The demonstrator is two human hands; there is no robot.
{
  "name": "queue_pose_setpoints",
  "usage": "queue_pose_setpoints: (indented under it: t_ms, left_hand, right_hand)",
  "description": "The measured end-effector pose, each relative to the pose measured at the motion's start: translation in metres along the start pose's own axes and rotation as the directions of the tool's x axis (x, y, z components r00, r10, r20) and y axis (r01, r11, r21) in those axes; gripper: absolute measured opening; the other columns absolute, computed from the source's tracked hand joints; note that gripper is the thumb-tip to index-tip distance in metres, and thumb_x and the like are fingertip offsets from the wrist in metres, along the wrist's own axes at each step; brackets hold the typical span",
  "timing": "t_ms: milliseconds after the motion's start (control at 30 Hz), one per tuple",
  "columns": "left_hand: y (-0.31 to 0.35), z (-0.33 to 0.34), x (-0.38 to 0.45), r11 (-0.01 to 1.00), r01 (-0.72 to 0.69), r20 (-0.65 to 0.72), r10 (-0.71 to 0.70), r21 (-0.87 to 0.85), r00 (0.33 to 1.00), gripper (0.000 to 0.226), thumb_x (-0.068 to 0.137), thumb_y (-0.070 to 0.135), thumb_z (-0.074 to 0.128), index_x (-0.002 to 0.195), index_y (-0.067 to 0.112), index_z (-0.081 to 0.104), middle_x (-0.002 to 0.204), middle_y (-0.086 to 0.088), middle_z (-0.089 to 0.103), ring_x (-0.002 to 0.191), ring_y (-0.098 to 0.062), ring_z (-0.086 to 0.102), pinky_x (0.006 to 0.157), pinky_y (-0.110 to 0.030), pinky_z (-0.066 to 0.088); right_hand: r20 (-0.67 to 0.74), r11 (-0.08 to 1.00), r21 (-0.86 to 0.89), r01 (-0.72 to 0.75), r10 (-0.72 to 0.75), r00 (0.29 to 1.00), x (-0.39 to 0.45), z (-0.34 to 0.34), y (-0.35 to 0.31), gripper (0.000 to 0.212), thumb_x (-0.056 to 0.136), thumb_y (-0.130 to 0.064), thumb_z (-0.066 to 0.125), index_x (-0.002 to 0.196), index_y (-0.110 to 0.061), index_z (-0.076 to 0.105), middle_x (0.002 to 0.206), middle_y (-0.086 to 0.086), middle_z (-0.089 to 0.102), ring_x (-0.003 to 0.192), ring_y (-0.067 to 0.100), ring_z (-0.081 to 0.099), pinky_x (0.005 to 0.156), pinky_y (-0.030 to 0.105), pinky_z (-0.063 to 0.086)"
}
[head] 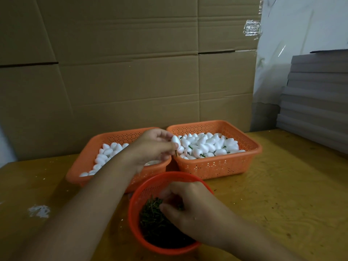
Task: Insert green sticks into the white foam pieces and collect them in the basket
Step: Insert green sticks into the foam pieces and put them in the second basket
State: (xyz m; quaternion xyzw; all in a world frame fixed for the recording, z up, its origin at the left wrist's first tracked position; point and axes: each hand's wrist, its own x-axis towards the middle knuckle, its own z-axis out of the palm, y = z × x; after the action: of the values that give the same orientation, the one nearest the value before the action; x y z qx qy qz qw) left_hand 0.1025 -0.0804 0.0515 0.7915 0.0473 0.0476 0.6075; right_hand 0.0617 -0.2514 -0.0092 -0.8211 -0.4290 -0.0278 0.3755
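Meanwhile, the left hand (154, 146) pinched a white foam piece (175, 140) at frame centre, while the right hand (188, 208) curled its fingers into green sticks (152, 217) in the round basket (135, 204) below.

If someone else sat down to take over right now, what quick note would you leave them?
Left hand holds a white foam piece at the near-left corner of the right basket, which holds finished pieces with green sticks in.
Right hand is in the round basket, fingers curled among the green sticks.
Left basket holds plain foam pieces.
Done: a good pile.
Left: the plain ones.
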Motion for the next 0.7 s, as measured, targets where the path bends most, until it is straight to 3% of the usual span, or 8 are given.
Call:
queue_pose_setpoints:
  t_ms: [100,233,300,333,400,500,600,700]
  left_hand:
    - [0.011,0.016,0.026,0.997,0.014,-0.010,-0.014,-0.075,1.000,0.034,0.090,0.002,0.070,0.122,0.002,0.058,0.090,-0.010,0.069,0.064,-0.009,0.065,0.061,-0.021,0.056]
    - [0.027,0.029,0.055,0.938,-0.033,-0.072,0.008,-0.346,0.997,0.051,0.091,0.003,0.069,0.137,0.004,0.045,0.113,-0.019,0.066,0.095,-0.024,0.068,0.078,-0.023,0.057]
    - [0.031,0.026,0.061,0.904,-0.078,-0.116,0.032,-0.421,0.993,0.050,0.095,0.006,0.065,0.139,0.007,0.042,0.121,-0.021,0.060,0.103,-0.027,0.066,0.081,-0.024,0.056]
    - [0.029,0.021,0.062,0.922,-0.097,-0.139,0.048,-0.374,0.989,0.045,0.097,0.008,0.063,0.138,0.008,0.045,0.122,-0.019,0.061,0.102,-0.026,0.067,0.081,-0.025,0.056]
    - [0.018,0.005,0.059,0.990,-0.090,-0.172,0.070,-0.113,0.983,0.032,0.098,0.013,0.062,0.129,0.015,0.054,0.120,-0.011,0.066,0.098,-0.020,0.070,0.079,-0.026,0.058]
    - [-0.008,-0.034,0.051,0.951,0.007,-0.193,0.055,0.309,0.980,0.020,0.096,0.014,0.062,0.115,0.021,0.064,0.120,-0.006,0.068,0.095,-0.014,0.067,0.076,-0.024,0.052]
    - [-0.035,-0.074,0.036,0.759,0.170,-0.157,-0.090,0.628,0.983,0.030,0.095,0.025,0.064,0.126,0.022,0.065,0.136,-0.003,0.059,0.118,-0.019,0.058,0.099,-0.032,0.045]
    - [-0.051,-0.096,0.019,0.446,0.278,-0.173,-0.262,0.851,0.949,0.041,0.094,0.044,0.062,0.132,0.027,0.062,0.151,-0.007,0.042,0.137,-0.029,0.040,0.114,-0.040,0.036]
  right_hand:
    - [-0.001,1.000,0.011,0.016,-0.016,1.000,0.000,0.001,-0.001,0.020,0.088,-0.031,0.063,0.106,-0.025,0.069,0.104,-0.012,0.071,0.097,0.000,0.063,0.086,0.027,0.051]
    - [0.019,0.998,0.036,0.046,-0.046,0.999,0.001,0.001,0.000,0.018,0.090,-0.027,0.062,0.106,-0.026,0.069,0.106,-0.013,0.070,0.098,-0.002,0.062,0.086,0.021,0.050]
    - [0.010,0.998,0.039,0.050,-0.050,0.999,0.001,0.001,0.001,0.018,0.090,-0.026,0.062,0.107,-0.026,0.069,0.107,-0.014,0.070,0.099,-0.003,0.061,0.086,0.017,0.049]
    - [0.006,0.998,0.042,0.050,-0.050,0.999,0.001,0.001,0.001,0.018,0.090,-0.026,0.062,0.107,-0.026,0.069,0.107,-0.014,0.070,0.099,-0.003,0.061,0.086,0.015,0.048]
    - [0.007,0.997,0.049,0.054,-0.055,0.998,0.001,0.002,0.002,0.018,0.090,-0.025,0.062,0.106,-0.027,0.069,0.107,-0.015,0.069,0.099,-0.004,0.061,0.086,0.014,0.048]
    - [0.015,0.996,0.053,0.077,-0.078,0.997,0.000,0.004,0.001,0.017,0.089,-0.023,0.062,0.103,-0.027,0.070,0.105,-0.017,0.069,0.098,-0.005,0.060,0.083,0.009,0.046]
    - [0.015,0.995,0.056,0.078,-0.079,0.997,0.000,0.006,0.000,0.017,0.088,-0.022,0.062,0.103,-0.027,0.069,0.094,-0.026,0.066,0.090,-0.017,0.056,0.076,0.001,0.038]
    - [0.020,0.995,0.061,0.085,-0.086,0.996,-0.001,0.007,-0.001,0.021,0.087,-0.021,0.062,0.105,-0.031,0.066,0.085,-0.044,0.056,0.087,-0.024,0.053,0.075,-0.002,0.036]
